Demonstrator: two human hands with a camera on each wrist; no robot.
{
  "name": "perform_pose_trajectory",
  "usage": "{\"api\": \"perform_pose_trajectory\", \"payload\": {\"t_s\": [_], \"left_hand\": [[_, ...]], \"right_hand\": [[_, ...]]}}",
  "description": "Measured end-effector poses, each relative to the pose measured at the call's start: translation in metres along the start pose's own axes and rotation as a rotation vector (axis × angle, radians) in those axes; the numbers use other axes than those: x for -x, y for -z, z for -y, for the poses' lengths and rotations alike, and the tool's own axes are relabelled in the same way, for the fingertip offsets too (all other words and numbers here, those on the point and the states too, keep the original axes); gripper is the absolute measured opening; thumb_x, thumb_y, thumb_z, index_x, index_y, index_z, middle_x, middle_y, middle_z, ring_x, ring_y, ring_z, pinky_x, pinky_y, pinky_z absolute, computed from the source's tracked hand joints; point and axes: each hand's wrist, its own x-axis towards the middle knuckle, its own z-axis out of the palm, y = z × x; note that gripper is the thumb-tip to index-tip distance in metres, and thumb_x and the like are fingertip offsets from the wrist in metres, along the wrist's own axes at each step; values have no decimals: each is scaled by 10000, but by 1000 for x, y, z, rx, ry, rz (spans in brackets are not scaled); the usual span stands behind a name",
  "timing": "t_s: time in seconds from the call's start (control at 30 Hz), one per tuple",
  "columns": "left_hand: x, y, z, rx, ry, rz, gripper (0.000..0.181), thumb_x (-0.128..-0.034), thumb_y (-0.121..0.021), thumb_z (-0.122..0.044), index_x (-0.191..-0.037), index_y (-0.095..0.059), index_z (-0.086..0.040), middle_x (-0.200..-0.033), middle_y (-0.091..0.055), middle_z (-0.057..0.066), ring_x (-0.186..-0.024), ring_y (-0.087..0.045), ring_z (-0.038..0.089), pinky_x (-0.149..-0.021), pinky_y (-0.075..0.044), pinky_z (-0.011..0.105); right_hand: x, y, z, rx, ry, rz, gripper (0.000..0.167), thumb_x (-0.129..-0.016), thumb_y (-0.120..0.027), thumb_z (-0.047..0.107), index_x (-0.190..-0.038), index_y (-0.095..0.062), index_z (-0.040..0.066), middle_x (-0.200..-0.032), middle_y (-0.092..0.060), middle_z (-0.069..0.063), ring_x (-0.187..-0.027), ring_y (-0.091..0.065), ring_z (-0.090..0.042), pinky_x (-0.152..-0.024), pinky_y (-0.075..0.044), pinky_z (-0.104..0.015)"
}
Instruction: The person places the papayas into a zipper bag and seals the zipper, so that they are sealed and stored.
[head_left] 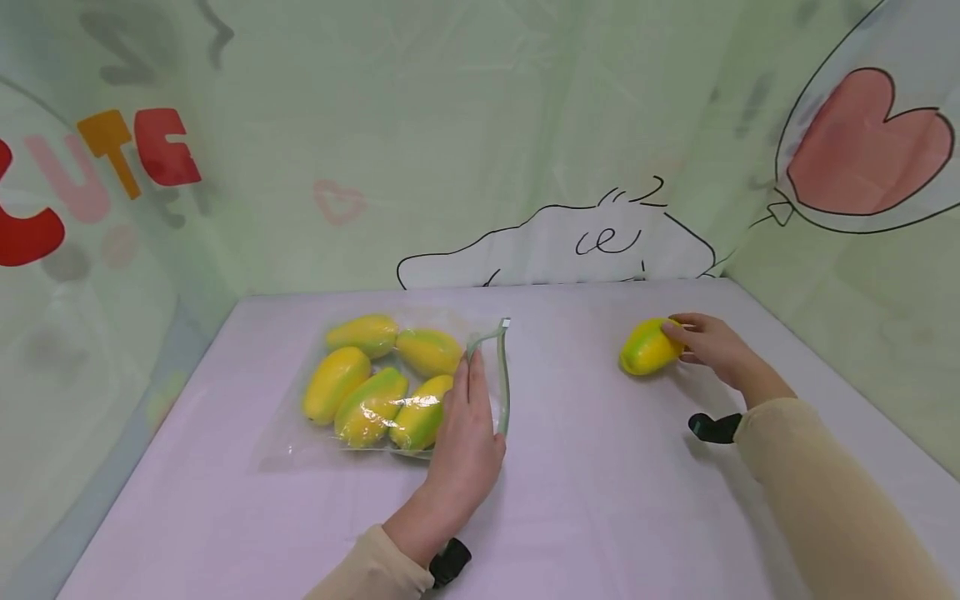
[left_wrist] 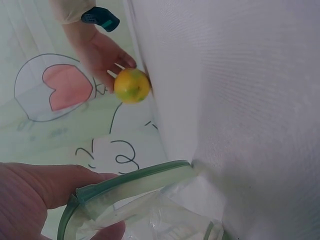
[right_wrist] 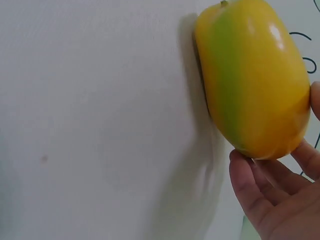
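Note:
A transparent zip bag (head_left: 288, 437) lies on the table with several yellow-green mangoes (head_left: 336, 385) inside. At its mouth, my left hand (head_left: 468, 442) holds the film with fingers extended. In the left wrist view, the green zip rim (left_wrist: 135, 176) gapes, with a thumb and a fingertip on either side of the film. Over on the right, my right hand (head_left: 712, 346) grips a single mango (head_left: 648, 347) by one end. The right wrist view shows that mango (right_wrist: 255, 80) close up, yellow with a green streak, fingers around its lower end.
A pale lilac cloth covers the table (head_left: 585, 500). Printed curtains (head_left: 480, 125) stand along the back and both sides. Each wrist carries a small black device, one beside the right sleeve (head_left: 817, 475).

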Motion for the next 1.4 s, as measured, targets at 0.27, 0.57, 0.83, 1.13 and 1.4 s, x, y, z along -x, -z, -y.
{"api": "perform_pose_trajectory", "payload": {"t_s": [0.27,0.57,0.83,1.13,1.4], "left_hand": [[1,-1,0,-7,-13,-15,949,-741,-773,149,-1547,-275,95,-1596,-333,289,-1244,-534,448,-1042,-512,485],[1,0,-2,6,4,5,954,-750,-767,153,-1557,-264,84,-1611,-315,279,-1262,-521,447,-1028,-520,486],[3,0,-2,17,-2,2,956,-744,-761,169,-1555,-261,95,-1607,-313,287,-1281,-511,453,-1053,-502,493],[2,0,-2,12,-1,-4,950,-743,-766,163,-1551,-271,96,-1602,-320,291,-1284,-514,453,-1065,-497,491],[2,0,-2,11,-6,0,949,-744,-762,167,-1551,-268,96,-1607,-314,289,-1290,-511,455,-1077,-487,493]], "right_hand": [[16,12,-16,44,34,50,875,-1059,-458,514,-1587,-113,-93,-1583,-220,-389,-1366,-446,-465,-1099,-486,-418],[37,11,-32,124,85,67,826,-1024,-570,460,-1617,-197,22,-1593,-214,-381,-1369,-367,-512,-1086,-368,-718],[45,5,-37,108,108,28,828,-1013,-600,446,-1605,-218,11,-1596,-254,-362,-1395,-328,-541,-1087,-338,-746],[54,-10,-23,122,161,-39,777,-1022,-587,453,-1587,-301,1,-1568,-366,-312,-1326,-430,-499,-1077,-415,-680],[58,-37,8,118,237,-34,699,-1016,-616,412,-1526,-403,-15,-1490,-480,-282,-1275,-539,-472,-1051,-475,-626]]}}
